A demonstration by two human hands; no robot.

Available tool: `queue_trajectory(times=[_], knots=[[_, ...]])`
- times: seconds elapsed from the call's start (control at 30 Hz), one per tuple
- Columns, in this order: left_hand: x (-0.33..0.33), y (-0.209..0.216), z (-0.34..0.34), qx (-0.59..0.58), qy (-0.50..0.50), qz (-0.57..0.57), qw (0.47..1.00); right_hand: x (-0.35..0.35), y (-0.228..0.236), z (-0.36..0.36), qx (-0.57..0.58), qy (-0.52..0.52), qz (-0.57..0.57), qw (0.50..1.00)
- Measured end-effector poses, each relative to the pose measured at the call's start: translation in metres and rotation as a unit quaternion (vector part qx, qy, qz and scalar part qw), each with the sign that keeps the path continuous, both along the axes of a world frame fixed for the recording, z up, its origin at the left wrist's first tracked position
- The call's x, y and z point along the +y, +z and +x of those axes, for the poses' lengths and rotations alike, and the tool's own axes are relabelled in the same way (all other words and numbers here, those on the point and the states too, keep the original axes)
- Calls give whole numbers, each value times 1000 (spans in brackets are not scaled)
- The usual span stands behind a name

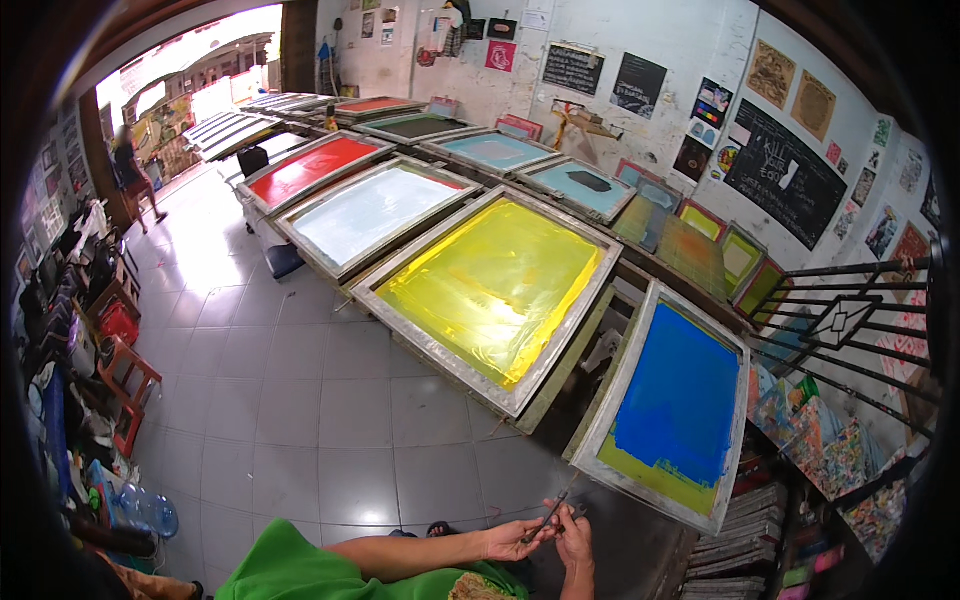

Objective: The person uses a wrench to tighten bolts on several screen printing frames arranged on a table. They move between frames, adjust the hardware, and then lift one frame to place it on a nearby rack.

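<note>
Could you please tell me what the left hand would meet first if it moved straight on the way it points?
The left hand, holding a thin dark stick, would probably meet the right hand first; whether they already touch is unclear.

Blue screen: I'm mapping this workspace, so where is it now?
The blue screen lies right of centre in the head view, beside the yellow screen, above and right of the right hand.

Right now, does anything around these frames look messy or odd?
Only mildly: on the nearest frame, the blue paint ends in a ragged edge, leaving a yellow-green strip at the bottom, so coverage looks uneven.
</note>
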State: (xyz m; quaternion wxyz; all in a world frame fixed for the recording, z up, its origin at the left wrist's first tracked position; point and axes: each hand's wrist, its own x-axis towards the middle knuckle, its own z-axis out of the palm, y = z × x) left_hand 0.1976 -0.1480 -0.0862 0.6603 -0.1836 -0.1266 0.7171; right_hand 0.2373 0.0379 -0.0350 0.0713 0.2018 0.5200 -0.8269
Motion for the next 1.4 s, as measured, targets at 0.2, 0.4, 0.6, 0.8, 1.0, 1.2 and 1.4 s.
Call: queue_trajectory(times=[0.2,0.4,0.6,0.8,1.0,1.2,1.4], knots=[[-15,17,-5,80,9,26,996,-11,6,-8,-14,96,-15,995],[-22,8,5,251,19,-93,963,-18,8,-11,-60,77,5,995],[-33,22,18,540,-31,-293,788,-27,16,-6,-76,40,106,991],[-26,37,11,421,-34,-181,888,-15,-3,-12,-96,52,197,974],[1,23,5,147,88,122,978,-12,-19,-12,-118,41,117,985],[-8,4,10,38,111,91,989,-8,-5,-7,-133,95,-27,986],[-14,17,14,51,89,64,993,-14,-11,-14,-107,40,130,985]])
